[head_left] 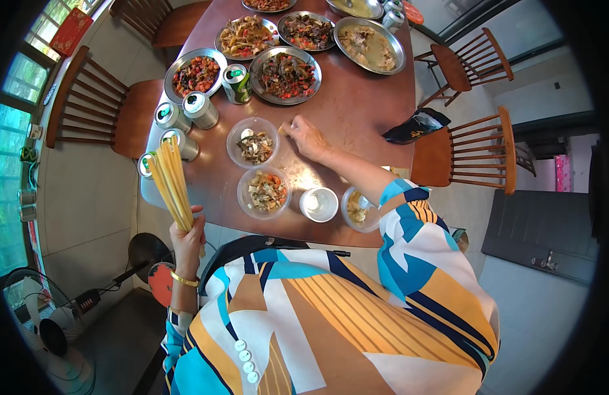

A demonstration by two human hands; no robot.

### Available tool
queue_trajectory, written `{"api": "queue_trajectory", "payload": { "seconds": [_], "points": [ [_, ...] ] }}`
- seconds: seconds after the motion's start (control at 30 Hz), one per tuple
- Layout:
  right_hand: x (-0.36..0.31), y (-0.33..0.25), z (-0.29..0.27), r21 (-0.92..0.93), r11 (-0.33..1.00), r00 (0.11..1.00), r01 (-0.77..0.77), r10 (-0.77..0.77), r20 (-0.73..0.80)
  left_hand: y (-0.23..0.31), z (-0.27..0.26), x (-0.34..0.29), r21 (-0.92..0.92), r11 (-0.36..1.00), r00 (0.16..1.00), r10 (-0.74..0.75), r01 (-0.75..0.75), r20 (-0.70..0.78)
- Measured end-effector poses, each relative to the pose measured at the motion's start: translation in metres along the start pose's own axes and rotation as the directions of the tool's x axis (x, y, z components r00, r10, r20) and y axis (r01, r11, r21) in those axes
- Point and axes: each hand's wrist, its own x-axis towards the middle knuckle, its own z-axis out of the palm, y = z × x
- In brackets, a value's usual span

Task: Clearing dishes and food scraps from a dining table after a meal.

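Clasping one bundle of slender yellow wooden chopsticks (172,184) in the left hand (188,238), left of frame. Holding the right hand (307,138) bunched, cannot tell on what, beside three round clear plastic bowls (244,202), mid-frame. Facing five silver-and-green cans (200,110), upper left, and seven round silver dishes (261,90), top.

The printed top (304,322) mixes white, teal, brown, navy and striped mustard shapes, with round white buttons (244,355) near seven o'clock. The right sleeve (403,257), toward four o'clock, carries navy bands. A gold bangle (184,281) circles the left wrist (186,263) at eight o'clock.
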Motion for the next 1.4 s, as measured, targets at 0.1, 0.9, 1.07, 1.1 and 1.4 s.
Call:
{"api": "queue_trajectory", "payload": {
  "seconds": [0.1,0.9,1.07,1.1,1.4],
  "points": [
    [-0.015,0.006,-0.001,0.150,0.988,0.994,0.038,-0.052,0.091,-0.006,0.009,0.012,0.025,1.000,0.999,0.003,-0.005,0.050],
    [-0.010,-0.044,-0.134,0.059,0.866,0.642,-0.497,0.321,0.697,-0.032,0.097,0.113,0.464,0.847,0.932,0.347,-0.261,-0.108],
    [-0.059,-0.069,-0.114,0.154,0.943,0.571,-0.295,0.045,0.820,-0.031,0.103,0.124,0.425,0.895,0.970,0.208,-0.136,-0.128],
    [-0.063,-0.069,-0.106,0.148,0.945,0.575,-0.292,0.050,0.816,-0.028,0.104,0.125,0.419,0.902,0.976,0.172,-0.102,-0.133],
    [-0.043,-0.001,-0.158,0.223,0.603,0.574,-0.766,0.485,0.660,-0.018,0.071,0.113,0.403,0.880,0.908,0.360,-0.253,-0.215]
  ]
}}
